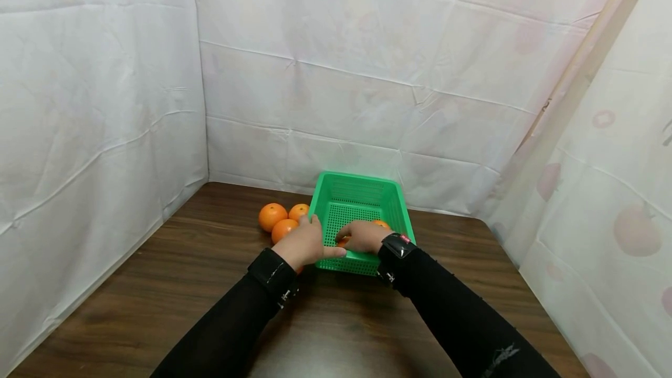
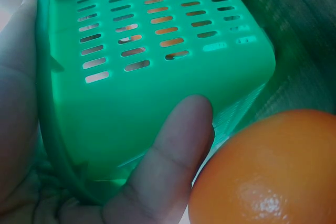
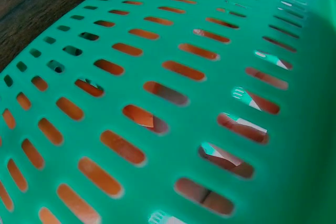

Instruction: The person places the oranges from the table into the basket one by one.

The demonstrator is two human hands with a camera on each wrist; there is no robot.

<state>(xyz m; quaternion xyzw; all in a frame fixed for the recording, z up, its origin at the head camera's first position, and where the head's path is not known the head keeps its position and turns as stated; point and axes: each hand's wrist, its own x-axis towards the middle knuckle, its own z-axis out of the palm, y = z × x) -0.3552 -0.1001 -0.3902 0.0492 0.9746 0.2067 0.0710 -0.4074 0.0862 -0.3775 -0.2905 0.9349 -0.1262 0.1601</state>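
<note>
A green perforated plastic basket (image 1: 362, 182) stands at the back of the table. My left hand (image 1: 303, 245) grips its near-left corner, the thumb lying along the near rim; in the left wrist view a finger (image 2: 181, 140) lies against the outer wall. My right hand (image 1: 363, 236) reaches down inside the basket, its curled fingers round an orange (image 1: 343, 241) at the near side. Orange skin and parts of fingers show through the slots of the basket wall (image 3: 210, 93) in the right wrist view. Another orange (image 1: 381, 224) lies in the basket, partly behind that hand.
Left of the basket several oranges (image 1: 272, 216) sit close together on the brown wooden table (image 1: 210, 244), one partly under my left hand. A large orange (image 2: 273, 171) shows close to the left finger. White sheets (image 1: 336, 74) hang behind and at both sides.
</note>
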